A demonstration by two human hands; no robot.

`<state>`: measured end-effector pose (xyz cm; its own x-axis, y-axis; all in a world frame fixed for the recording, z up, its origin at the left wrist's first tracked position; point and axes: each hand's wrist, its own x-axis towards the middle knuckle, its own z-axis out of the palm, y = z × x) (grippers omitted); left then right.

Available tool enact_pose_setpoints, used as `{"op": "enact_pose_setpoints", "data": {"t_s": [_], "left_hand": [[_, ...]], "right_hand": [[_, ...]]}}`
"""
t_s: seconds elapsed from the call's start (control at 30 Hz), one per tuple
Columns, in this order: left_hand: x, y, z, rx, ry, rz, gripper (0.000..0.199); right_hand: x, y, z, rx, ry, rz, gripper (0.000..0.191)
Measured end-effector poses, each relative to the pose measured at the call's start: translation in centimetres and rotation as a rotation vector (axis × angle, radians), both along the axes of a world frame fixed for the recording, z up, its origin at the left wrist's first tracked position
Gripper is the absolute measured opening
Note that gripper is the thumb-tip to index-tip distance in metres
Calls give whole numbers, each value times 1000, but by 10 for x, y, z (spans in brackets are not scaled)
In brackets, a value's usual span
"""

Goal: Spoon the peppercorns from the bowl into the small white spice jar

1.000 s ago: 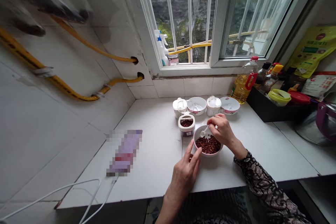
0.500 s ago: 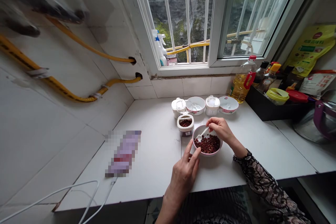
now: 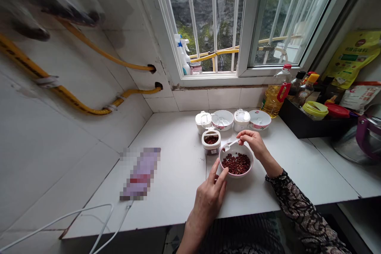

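Your left hand (image 3: 206, 196) is spread fairly wide, its fingertips against the near left rim of the bowl rather than wrapped round it. Just beyond those fingers, beside the bowl, the open jar (image 3: 212, 152) stands upright with dark red grains inside; it looks like hard plastic, best gripped round its lower walls, since the raised lid behind could flex. Next comes the pink-rimmed bowl (image 3: 242, 150), upright on the counter (image 3: 178, 174). It should be stiff and modest in weight, perhaps smooth enough to slide, so light pressure on the outer wall suits it. The grains (image 3: 236, 164) in it look dry, light and loose, likely to roll or scatter if jolted. The white spoon (image 3: 231, 144) is over the bowl's far left side, its head tilted toward the jar; it seems to carry a few grains, though it's too small for you to be sure. Your right hand (image 3: 253, 143) pinches the end of its thin handle, narrow between thumb and fingers: a light, stiff piece that could twist, so a level, gentle pinch serves best.
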<state>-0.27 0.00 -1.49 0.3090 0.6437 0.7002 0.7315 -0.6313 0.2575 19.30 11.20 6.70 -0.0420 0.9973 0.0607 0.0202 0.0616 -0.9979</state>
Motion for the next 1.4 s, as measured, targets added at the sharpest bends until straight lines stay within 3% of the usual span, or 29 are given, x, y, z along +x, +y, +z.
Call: {"op": "enact_pose_setpoints", "data": {"t_s": [0.1,0.2,0.4,0.5,0.6,0.77,1.03,1.27,1.4], "left_hand": [[0,1,-1,4,2,-3,37],[-1,1,-2,7,8,-6,37],[0,1,0,44,9,2,34],[1,2,-1,48,5,9,34],[1,2,-3,47,-2,10,36],[0,1,-3,29,1,13,40],[-1,2,-2,32,16,13,37],[0,1,-1,30,17,12,37],[0,1,-1,27,21,21,38]], "right_hand": [[-6,2,3,40,24,-33,17],[-16,2,6,183,-29,-80,19],[-30,-10,5,745,-564,-105,17],[-30,-13,6,923,-729,-72,22],[-28,-13,9,959,-732,-82,21],[-36,-6,4,995,-823,87,23],[-39,-2,2,1005,-903,-39,26],[-42,-4,4,1091,-1122,48,28],[-39,-9,13,1138,-1049,41,27]]}}
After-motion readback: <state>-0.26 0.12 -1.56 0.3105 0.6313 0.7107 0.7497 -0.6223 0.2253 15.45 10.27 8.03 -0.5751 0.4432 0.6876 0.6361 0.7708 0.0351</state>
